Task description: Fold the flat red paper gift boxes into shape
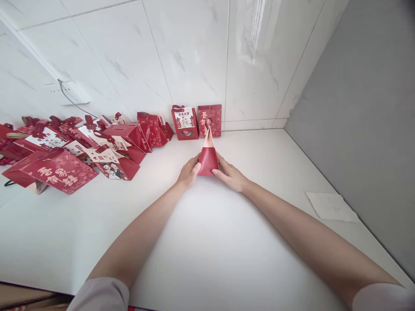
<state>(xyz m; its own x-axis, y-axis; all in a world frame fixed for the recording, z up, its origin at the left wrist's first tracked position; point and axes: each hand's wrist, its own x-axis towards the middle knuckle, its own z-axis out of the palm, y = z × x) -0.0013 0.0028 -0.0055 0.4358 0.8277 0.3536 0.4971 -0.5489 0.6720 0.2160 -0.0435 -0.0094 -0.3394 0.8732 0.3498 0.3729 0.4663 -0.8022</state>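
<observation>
A red gift box (208, 162) with a narrow pointed top stands side-on near the middle of the white table. My left hand (189, 172) presses against its left face, thumb at the near edge. Against the right face lies my right hand (231, 174), its thumb at the lower near corner. Both hands hold the box between them; most of their fingers are hidden along its sides. Just behind it, a red box with pale lettering (215, 114) and a box with a white front label (185, 123) stand against the wall.
Several red and white gift boxes (65, 170) crowd the left side of the white table (207, 242). A white paper sheet (332, 206) lies near the right edge. Behind is a tiled wall (194, 52) with a socket and grey cable at left.
</observation>
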